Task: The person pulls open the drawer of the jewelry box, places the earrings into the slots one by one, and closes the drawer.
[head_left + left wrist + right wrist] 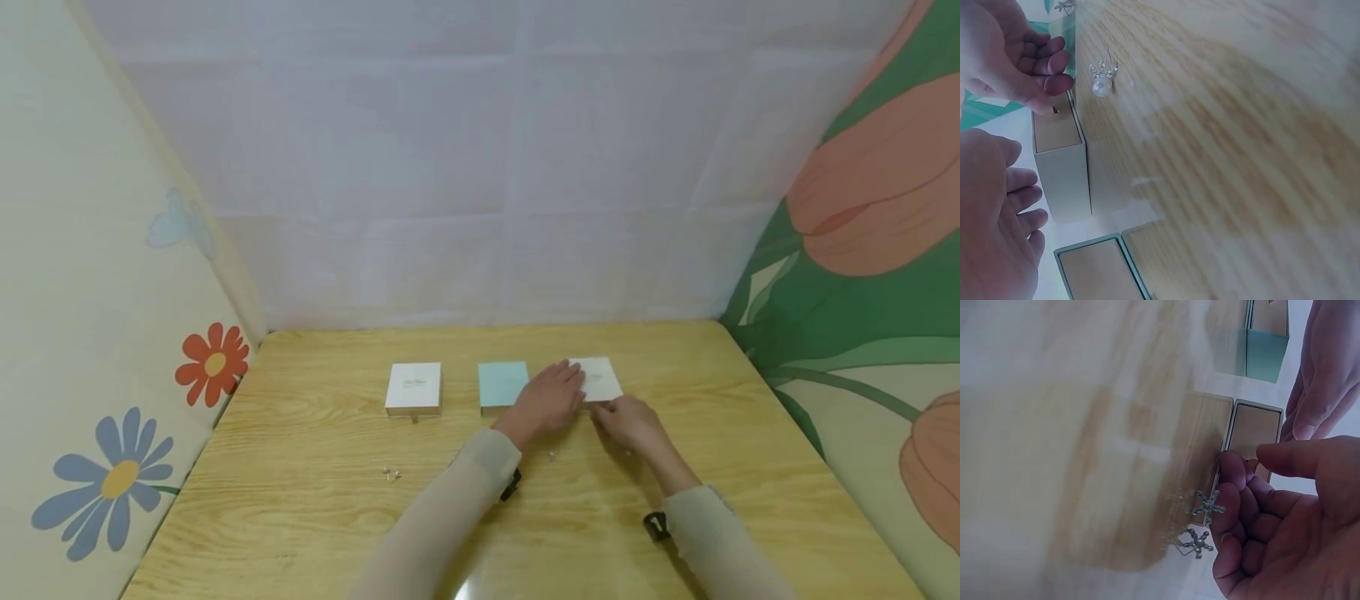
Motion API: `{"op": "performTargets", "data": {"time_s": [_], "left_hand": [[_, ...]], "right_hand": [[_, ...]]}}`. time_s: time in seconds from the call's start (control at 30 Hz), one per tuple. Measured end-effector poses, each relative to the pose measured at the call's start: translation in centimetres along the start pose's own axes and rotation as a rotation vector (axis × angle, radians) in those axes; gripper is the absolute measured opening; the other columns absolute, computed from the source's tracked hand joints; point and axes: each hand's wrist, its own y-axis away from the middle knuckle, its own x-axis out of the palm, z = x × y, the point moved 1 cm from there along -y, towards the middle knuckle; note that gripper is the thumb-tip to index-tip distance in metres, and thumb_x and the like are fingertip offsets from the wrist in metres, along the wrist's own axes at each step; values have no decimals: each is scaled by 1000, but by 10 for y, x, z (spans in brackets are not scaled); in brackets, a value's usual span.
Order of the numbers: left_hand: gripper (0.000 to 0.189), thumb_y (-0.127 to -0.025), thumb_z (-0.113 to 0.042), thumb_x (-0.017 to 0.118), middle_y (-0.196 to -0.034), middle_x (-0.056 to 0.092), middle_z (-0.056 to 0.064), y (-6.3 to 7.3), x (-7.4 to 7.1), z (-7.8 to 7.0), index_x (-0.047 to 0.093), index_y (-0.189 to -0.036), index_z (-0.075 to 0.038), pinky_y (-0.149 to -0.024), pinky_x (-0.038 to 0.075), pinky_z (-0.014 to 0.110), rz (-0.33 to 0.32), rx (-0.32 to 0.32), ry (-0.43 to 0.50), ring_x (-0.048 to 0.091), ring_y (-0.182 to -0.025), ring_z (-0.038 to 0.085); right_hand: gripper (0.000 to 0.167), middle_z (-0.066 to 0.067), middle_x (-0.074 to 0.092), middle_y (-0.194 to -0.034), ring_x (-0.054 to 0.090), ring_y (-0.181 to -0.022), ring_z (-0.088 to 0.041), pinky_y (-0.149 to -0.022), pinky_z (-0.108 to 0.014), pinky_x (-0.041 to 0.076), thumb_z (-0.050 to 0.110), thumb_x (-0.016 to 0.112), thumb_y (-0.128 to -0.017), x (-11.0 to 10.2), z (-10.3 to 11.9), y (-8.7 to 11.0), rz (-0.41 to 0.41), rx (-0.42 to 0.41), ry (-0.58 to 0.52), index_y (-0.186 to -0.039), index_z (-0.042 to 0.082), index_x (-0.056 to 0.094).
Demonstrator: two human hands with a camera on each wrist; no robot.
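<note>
The right hand (628, 421) pinches, thumb against finger, the front tab (1055, 110) of the rightmost white box (602, 379) on the desk (315, 533), the left hand (551, 396) lying extended over its edge, apparently bracing it.

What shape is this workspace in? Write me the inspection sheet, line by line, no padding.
Surface: wood-grain table.
Job's things: rightmost white box, with a small pull tab at its front.
Clutter (loose items): teal box, left white box, two snowflake-shaped pieces, a pearl piece.
Grippers: left hand rests against the rightmost white box; right hand pinches the tab.
Cables: nothing seen.
Surroundings: pale backdrop behind; flower-patterned panels at both sides.
</note>
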Motion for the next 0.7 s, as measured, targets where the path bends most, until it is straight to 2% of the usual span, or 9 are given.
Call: {"op": "performTargets", "data": {"time_s": [0.27, 0.43, 0.6, 0.7], "left_hand": [[54, -112, -38, 22, -168, 22, 0, 2, -1, 0, 29, -161, -14, -127, 12, 30, 26, -21, -14, 17, -156, 17], [54, -113, -37, 23, -168, 22, 0, 3, -4, 1, 28, -161, -13, -127, 12, 31, 32, -10, -34, 18, -155, 17], [54, -113, -37, 23, -168, 22, 0, 2, -6, 3, 28, -161, -14, -127, 13, 30, 44, 6, -30, 18, -155, 17], [54, -113, -38, 24, -168, 22, -1, 2, -6, 5, 27, -161, -15, -127, 13, 30, 47, 9, -13, 18, -155, 16]], "right_hand": [[39, -9, 60, -70, 56, -61, -22, -53, -32, 46, 31, 53, -101, 2, -3, -5, 22, 9, 13, -73, 6, 64], [46, -16, 66, -81, 60, -67, -26, -57, -36, 50, 38, 50, -104, 1, -6, -9, 29, 31, 12, -86, 1, 71], [53, -33, 68, -109, 66, -88, -39, -74, -51, 56, 41, 48, -105, -1, -5, -9, 29, 27, 22, -113, -5, 72], [51, -30, 68, -105, 65, -87, -38, -73, -50, 56, 40, 47, -105, -1, -4, -8, 31, 28, 14, -106, -4, 73]]}}
